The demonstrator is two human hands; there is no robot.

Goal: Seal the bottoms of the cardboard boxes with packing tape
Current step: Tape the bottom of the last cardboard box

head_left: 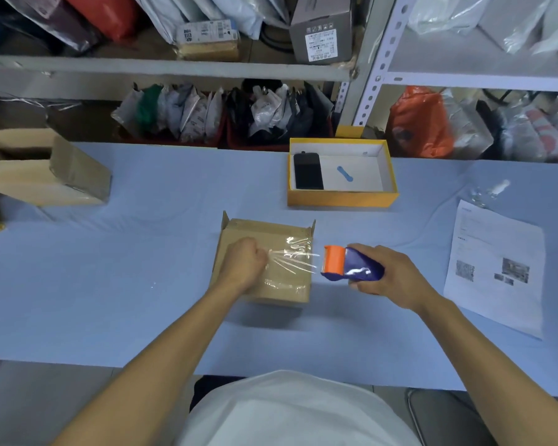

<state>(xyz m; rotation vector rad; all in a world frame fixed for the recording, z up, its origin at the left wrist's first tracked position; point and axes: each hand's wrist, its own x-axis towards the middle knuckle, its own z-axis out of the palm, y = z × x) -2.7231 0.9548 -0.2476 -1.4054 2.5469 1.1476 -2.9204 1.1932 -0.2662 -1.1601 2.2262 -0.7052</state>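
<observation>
At the middle of the table, toward its near edge: the cardboard box (pixel 264 262) is set bottom-up on the blue table (pixel 110 300), so that the closed flaps face upward for taping.

Left hand: the left hand (pixel 244 263) is laid on top of the box with fingers curled into a fist; the free end of the tape appears to be pinned under it, though whether the tape is pinched or only pressed cannot be told.

Right hand: the right hand (pixel 388 275) is wrapped round the blue body of the tape dispenser (pixel 348 263), fingers clamped on it, the orange mouth pointed left at the box.

Tape: a clear strip of packing tape (pixel 292 257) is stretched from the fist across the box top to the dispenser, wrinkled along its length; it is judged to be held taut so that it can be laid over the seam.

Box edges: the right edge of the box is just cleared by the dispenser mouth; two flap corners are raised at the far side.

Room to the right: bare table is seen between the dispenser and a printed sheet (pixel 493 268) near the right edge.

Room behind: a yellow tray box (pixel 342 197) sits toward the far edge, well apart.

Far-left corner: other brown cartons (pixel 45 175) are stacked, well apart.
</observation>
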